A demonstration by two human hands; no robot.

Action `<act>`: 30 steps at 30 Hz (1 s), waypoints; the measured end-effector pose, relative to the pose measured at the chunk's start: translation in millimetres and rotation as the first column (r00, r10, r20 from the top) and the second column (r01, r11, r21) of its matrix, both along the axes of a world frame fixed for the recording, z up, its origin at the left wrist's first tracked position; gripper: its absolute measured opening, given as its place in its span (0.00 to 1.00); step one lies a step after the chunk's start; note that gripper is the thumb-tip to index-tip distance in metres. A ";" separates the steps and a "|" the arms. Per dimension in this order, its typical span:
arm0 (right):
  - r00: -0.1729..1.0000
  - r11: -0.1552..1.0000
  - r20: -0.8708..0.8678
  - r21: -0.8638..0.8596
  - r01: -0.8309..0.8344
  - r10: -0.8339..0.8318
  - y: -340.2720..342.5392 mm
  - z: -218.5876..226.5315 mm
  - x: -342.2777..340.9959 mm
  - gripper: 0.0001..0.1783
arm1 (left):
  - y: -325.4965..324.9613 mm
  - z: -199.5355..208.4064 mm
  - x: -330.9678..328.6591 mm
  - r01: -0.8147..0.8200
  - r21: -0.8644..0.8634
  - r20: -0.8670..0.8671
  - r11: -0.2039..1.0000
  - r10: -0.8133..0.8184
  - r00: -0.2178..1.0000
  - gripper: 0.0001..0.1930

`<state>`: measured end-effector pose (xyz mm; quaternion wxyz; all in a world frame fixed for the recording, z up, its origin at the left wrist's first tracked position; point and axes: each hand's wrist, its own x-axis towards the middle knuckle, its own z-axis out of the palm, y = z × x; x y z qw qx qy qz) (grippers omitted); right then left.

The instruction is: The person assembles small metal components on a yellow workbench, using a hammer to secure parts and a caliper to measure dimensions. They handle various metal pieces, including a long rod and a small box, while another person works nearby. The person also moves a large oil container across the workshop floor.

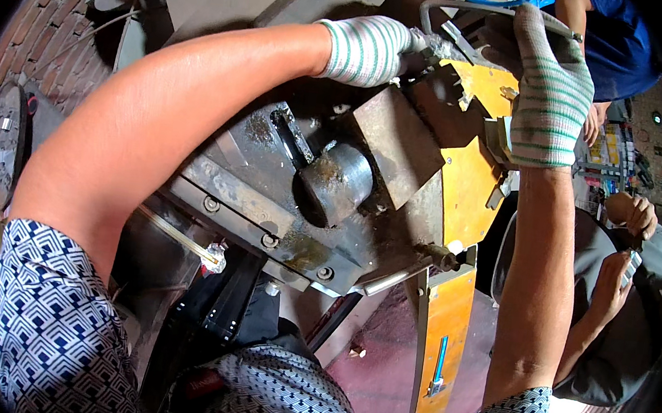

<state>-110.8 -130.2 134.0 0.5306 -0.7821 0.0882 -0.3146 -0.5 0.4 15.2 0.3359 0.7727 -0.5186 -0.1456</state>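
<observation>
"Right, what's nearest on your feed?"

"I've got patterned sleeves [59,300] low down, then a bolted steel rail [240,222] and, behind it, a short steel cylinder [342,177] lying on the grimy machine bed [255,129]. Next comes a flat metal slab [397,145], with a yellow guard plate [470,188] on its right."

"And the hands?"

"The left gloved hand [366,51] has its fingers bent in at a dark block [439,93]; the tips are hidden, so I can't tell whether they grip. The right gloved hand [554,104] looks closed around a bent grey metal bar [470,6]."

"Where does that bar sit?"

"Along the top of the work, its long arm running to the right hand, its bent end down just beside the left fingertips."

"How would it handle?"

"I'd judge it stiff, fairly heavy for its thickness, hardly fragile, perhaps slippery if greasy. I'd take hold of the long arm, well out from the bend; the knit gloves ought to help."

"Farther off?"

"A co-worker's hand [611,291], a person in blue [618,55], and a brick wall [22,57] far left."
</observation>
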 end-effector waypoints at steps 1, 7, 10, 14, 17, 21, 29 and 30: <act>1.000 1.000 0.015 0.002 0.000 0.000 0.1 -1.9 -1.0 0.10 | -0.3 3.1 -1.4 -0.005 0.037 -0.003 0.999 0.005 1.000 0.11; 0.995 0.994 0.034 0.051 -0.094 0.092 1.7 -8.7 9.7 0.09 | -11.0 -8.0 16.3 0.071 0.130 0.208 0.989 -0.097 0.973 0.09; 1.000 0.999 0.022 -0.045 -0.018 0.019 5.7 -12.5 13.0 0.10 | -7.3 -3.5 12.3 0.043 0.100 0.120 0.994 -0.055 0.991 0.10; 1.000 0.970 -0.028 -0.241 -0.018 0.012 -10.8 -15.5 11.2 0.10 | 9.7 21.7 2.6 -0.051 0.135 -0.145 0.990 0.071 0.987 0.14; 0.998 0.957 -0.057 -0.289 0.012 -0.029 -24.7 -32.3 16.8 0.20 | 32.5 6.5 16.2 -0.070 0.166 -0.054 0.984 0.080 0.995 0.18; 0.991 0.972 -0.117 -0.216 -0.097 0.072 -13.7 -28.5 10.2 0.19 | 39.1 10.9 22.0 -0.107 0.261 0.065 0.959 0.093 0.993 0.16; 0.944 0.930 -0.243 -0.236 -0.282 0.224 -2.2 -41.0 14.3 0.15 | 41.4 13.3 4.5 -0.105 0.075 0.089 0.992 0.098 0.991 0.17; 0.943 0.915 -0.250 -0.285 -0.287 0.217 -0.8 -40.6 13.6 0.15 | 40.5 11.0 4.5 -0.099 0.066 0.081 0.993 0.093 0.992 0.16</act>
